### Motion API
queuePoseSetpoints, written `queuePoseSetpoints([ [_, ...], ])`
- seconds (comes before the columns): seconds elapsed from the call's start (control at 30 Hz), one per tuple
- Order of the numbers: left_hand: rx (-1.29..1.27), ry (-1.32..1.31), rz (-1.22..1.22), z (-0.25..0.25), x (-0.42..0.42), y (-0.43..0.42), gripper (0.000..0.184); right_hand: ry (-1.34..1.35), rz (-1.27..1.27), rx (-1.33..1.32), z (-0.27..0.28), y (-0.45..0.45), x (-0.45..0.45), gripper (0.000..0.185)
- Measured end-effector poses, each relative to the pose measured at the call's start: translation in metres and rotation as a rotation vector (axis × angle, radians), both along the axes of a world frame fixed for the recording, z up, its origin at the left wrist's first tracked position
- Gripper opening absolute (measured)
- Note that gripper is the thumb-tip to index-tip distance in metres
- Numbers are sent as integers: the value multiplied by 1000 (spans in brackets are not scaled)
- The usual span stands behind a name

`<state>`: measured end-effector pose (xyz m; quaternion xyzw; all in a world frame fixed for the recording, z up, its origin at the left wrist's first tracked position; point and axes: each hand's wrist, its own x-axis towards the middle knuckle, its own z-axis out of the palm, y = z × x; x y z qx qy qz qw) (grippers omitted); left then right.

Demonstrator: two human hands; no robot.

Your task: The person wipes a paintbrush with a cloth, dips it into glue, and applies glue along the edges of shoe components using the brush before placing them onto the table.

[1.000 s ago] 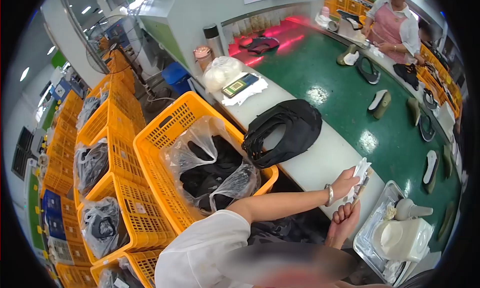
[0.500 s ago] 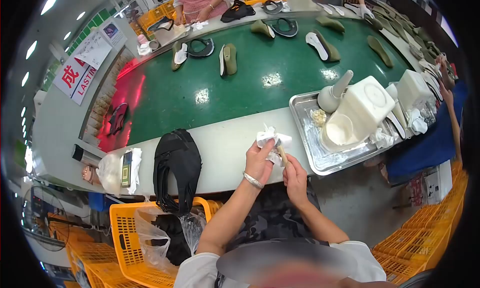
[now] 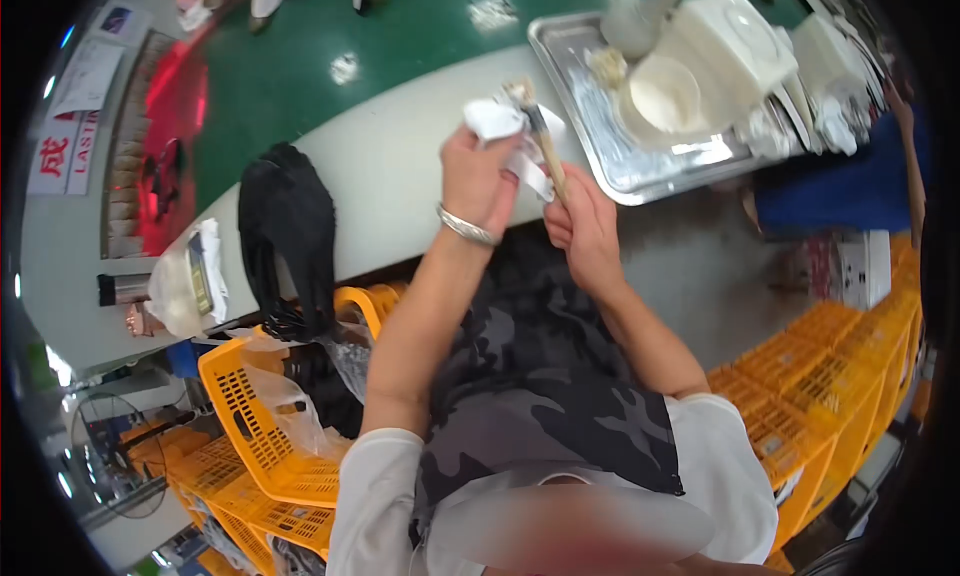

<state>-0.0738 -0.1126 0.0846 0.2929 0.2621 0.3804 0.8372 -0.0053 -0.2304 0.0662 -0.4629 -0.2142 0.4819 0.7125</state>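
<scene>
A crumpled white cloth or tissue (image 3: 492,121) is gripped in my left hand (image 3: 478,181), which wears a silver bracelet. My right hand (image 3: 585,221) is wrapped round the wooden handle of a brush (image 3: 550,156). The brush points up and away, its pale, clumped bristle end beside the cloth. A white strip hangs below the cloth between my hands. Both hands are above the white ledge in front of me, left of the metal tray (image 3: 635,191). Whether the cloth touches the bristles I cannot tell.
In the tray stand a cut-open white jug (image 3: 665,96) with pale liquid and a white bottle (image 3: 632,26). Black fabric shoe uppers (image 3: 285,211) lie on the ledge at left, above an orange crate (image 3: 265,426). Beyond is a green belt (image 3: 420,46). Another person's arm (image 3: 905,146) shows at right.
The view has tipped down, so the ledge and tray sit higher in the frame. The brush now shows more of its length, its bristle end clear of the cloth's upper edge.
</scene>
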Motion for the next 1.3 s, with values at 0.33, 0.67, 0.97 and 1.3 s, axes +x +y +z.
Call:
queuePoseSetpoints([
  [0.33, -76, -49, 15, -5, 11, -8, 24, 958, 288, 253, -1, -17, 14, 29],
  [0.67, 258, 79, 102, -10, 20, -3, 33, 663, 222, 227, 19, -12, 28, 31],
  [0.97, 12, -344, -284, 29, 7, -14, 39, 431, 142, 149, 18, -9, 32, 32],
  [1.3, 110, -118, -167, 30, 10, -27, 24, -371, -91, 114, 11, -10, 17, 34],
])
